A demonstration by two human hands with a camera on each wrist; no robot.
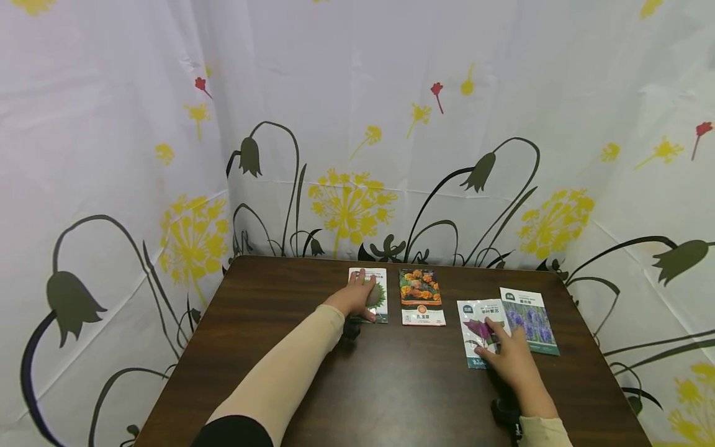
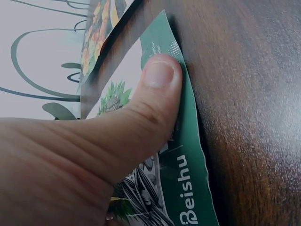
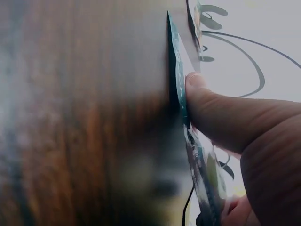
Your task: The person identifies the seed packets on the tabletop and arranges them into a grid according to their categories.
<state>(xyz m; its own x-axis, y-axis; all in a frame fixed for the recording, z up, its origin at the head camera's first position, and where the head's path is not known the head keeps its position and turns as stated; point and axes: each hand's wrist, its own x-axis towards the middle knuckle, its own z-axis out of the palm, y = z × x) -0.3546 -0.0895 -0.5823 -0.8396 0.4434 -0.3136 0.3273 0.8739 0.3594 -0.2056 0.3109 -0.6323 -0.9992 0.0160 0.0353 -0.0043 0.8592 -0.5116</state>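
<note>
My left hand rests with spread fingers on a white seed packet picturing a green spiky plant. In the left wrist view its thumb lies across the packet's green lower band, beside the printed word "Beishu". My right hand has its thumb and index finger on the face of a seed packet with a purple leaf. From the right wrist, that packet shows nearly edge-on, thumb against its face. Part of it is hidden under the hand.
Between the hands lies an orange-flower seed packet. A lavender-flower packet lies at the right, its left edge beside the purple-leaf packet. All are on a dark wooden table, backed by a flower-printed curtain.
</note>
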